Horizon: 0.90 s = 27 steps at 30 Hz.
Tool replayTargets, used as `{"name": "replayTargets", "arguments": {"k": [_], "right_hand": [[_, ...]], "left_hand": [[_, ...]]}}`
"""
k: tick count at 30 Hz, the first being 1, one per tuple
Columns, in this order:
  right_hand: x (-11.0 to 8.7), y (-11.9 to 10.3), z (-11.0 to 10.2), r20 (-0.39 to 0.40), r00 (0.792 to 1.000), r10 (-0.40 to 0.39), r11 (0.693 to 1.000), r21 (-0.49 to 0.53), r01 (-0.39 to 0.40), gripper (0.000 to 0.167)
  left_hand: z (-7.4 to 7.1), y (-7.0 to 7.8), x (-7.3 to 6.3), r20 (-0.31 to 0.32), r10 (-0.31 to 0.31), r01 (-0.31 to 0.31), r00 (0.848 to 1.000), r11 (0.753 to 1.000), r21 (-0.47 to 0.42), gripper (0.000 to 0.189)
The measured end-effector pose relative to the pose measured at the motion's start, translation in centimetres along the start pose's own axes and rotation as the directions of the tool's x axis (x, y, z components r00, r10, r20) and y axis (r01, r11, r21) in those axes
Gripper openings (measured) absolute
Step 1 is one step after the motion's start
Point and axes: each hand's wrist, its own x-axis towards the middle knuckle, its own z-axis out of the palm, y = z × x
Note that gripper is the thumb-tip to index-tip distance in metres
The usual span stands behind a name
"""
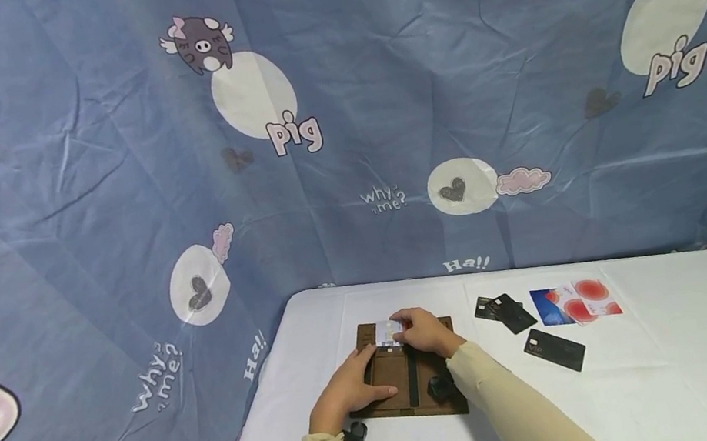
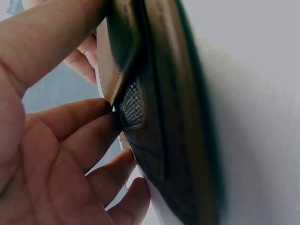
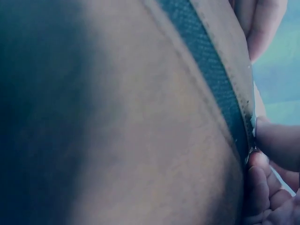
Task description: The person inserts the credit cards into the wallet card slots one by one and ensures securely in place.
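room between wallet and black cards; nearer, right sleeve blocks; left hand blocks wallet's left edge

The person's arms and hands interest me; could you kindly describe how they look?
The sleeves are plain, cream and long. The left hand and right hand wear no gloves. A small black device shows beside each wrist.

We've got the wallet on the table, bottom centre of frame, left hand on its left side, right hand on a card at its top; to the right we see overlapping cards, one lone card before them, the curtain behind everything
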Motion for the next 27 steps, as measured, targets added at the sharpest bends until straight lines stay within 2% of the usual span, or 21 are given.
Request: {"name": "replayTargets", "arguments": {"k": [6,20,27], "right_hand": [[-0.03,-0.02,0.03,0.024,1.000,0.016,1.000,-0.007,-0.016,0.043],[-0.08,-0.04,0.02,0.012,1.000,0.021,0.999,0.032,-0.022,0.032],[-0.05,0.20,0.04,0.004,1.000,0.004,1.000,0.018,-0.004,0.029]], "left_hand": [[0.03,0.06,-0.11,0.008,-0.005,0.005,1.000,1.000,0.003,0.091],[-0.05,-0.02,-0.17,-0.002,0.012,-0.012,1.000,1.000,0.003,0.089],[-0.12,0.00,-0.13,0.002,0.016,-0.016,1.000,1.000,0.007,0.090]]}}
